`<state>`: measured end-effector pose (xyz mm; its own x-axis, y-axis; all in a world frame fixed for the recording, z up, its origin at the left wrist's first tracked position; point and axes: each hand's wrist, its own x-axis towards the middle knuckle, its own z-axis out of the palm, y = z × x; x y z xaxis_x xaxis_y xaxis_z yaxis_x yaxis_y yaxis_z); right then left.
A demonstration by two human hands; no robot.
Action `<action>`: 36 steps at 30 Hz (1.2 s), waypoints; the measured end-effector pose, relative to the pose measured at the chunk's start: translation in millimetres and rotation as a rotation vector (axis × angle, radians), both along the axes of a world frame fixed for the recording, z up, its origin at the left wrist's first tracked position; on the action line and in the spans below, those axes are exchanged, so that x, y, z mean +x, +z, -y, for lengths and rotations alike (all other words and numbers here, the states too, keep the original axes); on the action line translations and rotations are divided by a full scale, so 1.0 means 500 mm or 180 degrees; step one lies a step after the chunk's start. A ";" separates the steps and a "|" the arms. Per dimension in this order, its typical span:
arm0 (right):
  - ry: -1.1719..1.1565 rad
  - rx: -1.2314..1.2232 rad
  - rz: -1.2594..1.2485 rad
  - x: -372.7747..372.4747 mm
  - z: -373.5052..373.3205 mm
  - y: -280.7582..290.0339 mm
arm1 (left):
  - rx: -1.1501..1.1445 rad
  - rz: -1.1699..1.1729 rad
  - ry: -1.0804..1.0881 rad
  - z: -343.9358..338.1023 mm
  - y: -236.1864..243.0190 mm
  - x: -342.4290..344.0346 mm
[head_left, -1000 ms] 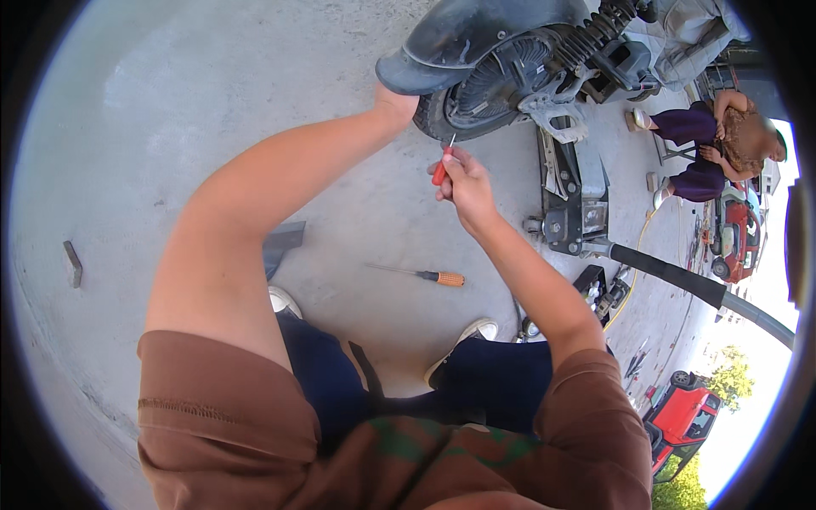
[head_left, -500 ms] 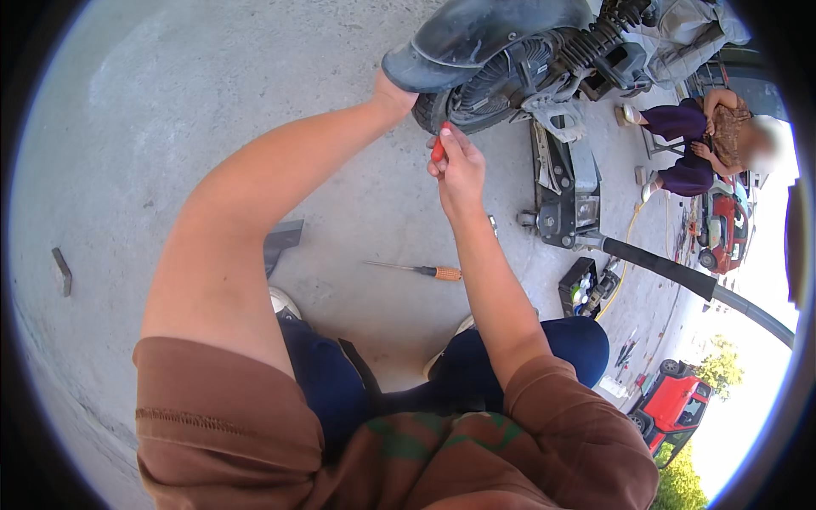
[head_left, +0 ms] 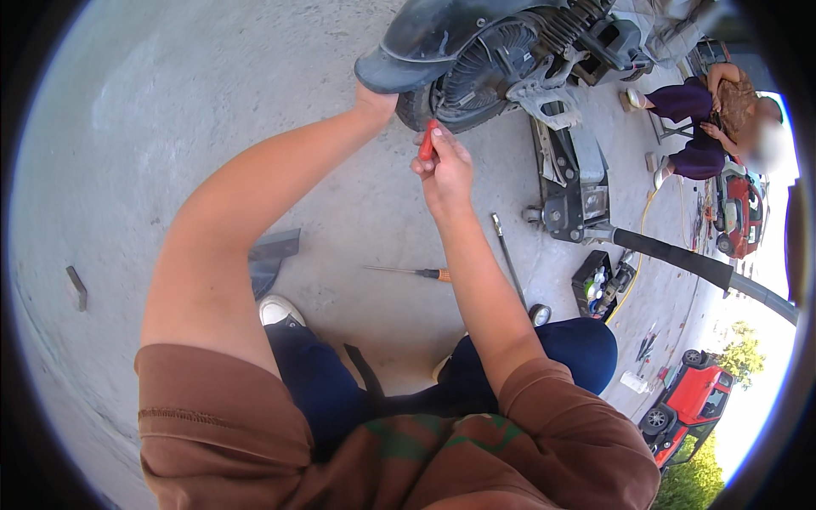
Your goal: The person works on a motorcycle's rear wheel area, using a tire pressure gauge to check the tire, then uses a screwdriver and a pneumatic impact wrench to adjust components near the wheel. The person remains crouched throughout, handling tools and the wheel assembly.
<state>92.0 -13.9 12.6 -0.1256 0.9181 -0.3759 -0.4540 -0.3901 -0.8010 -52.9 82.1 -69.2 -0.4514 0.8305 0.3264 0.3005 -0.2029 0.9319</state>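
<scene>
My left hand (head_left: 372, 104) reaches the tire under the black fender (head_left: 408, 38), its fingers hidden. My right hand (head_left: 446, 170) is closed around a red-handled tool (head_left: 427, 140), whose tip meets the lower edge of the wheel (head_left: 476, 76); the tip is hard to make out. Below my hands, a screwdriver with an orange handle (head_left: 439, 274), a long metal rod (head_left: 503, 242) and a dark plastic panel (head_left: 268, 259) lie on the concrete floor (head_left: 153, 127).
A floor jack (head_left: 568, 204) with a long handle (head_left: 671, 253) stands right of my arms, near a tool box (head_left: 592, 285) and yellow hose (head_left: 629, 293). A person (head_left: 731, 102) sits at upper right. Red vehicles (head_left: 688, 399) stand beyond. A small block (head_left: 76, 289) lies at left.
My right hand has moved up and left to the tire with the red tool, uncovering the metal rod. The view has shifted slightly, moving the wheel leftward in the picture.
</scene>
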 end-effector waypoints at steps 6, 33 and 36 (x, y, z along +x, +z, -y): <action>-0.0199 -0.0391 -0.0872 -0.013 -0.002 -0.019 | -0.0277 0.0553 -0.0015 0.015 0.017 0.008; 0.0375 -0.0773 -0.0402 0.042 -0.021 -0.044 | -0.0993 0.1651 -0.0313 0.045 -0.007 -0.009; 0.0224 -0.0752 -0.0454 0.042 -0.024 -0.056 | -0.0882 0.1710 -0.0457 0.051 0.021 0.013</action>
<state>113.2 -1.8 -15.5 -0.2530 0.7943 -0.5524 -0.5207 -0.5930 -0.6142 -46.2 56.5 -58.9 -0.3701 0.9165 -0.1518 -0.2374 0.0647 0.9693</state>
